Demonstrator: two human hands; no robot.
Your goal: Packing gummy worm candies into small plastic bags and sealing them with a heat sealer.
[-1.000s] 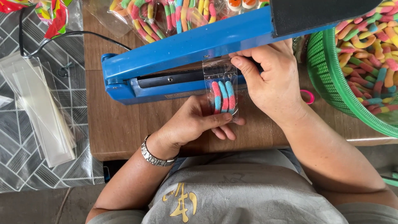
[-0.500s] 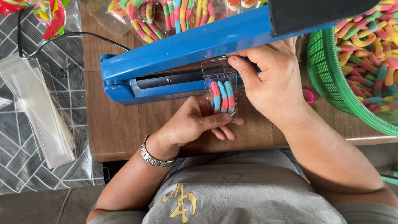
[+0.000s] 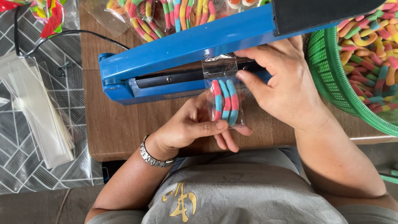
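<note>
my left hand [image 3: 195, 124] and right hand [image 3: 282, 79] pinch the small clear candy bag [image 3: 224, 97], keeping its top flat in the blue sealer [image 3: 174, 62].

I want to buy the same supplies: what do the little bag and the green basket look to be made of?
The small bag looks like thin clear plastic film: glossy, crinkled, candy visible through it. The green basket looks like moulded plastic: a uniform bright colour and a regular mesh wall with a smooth rim.

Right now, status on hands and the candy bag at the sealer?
Left hand pinching clear candy bag. Right hand at bag's right edge. Bag top lies under raised blue sealer arm. Nothing blocking.
</note>
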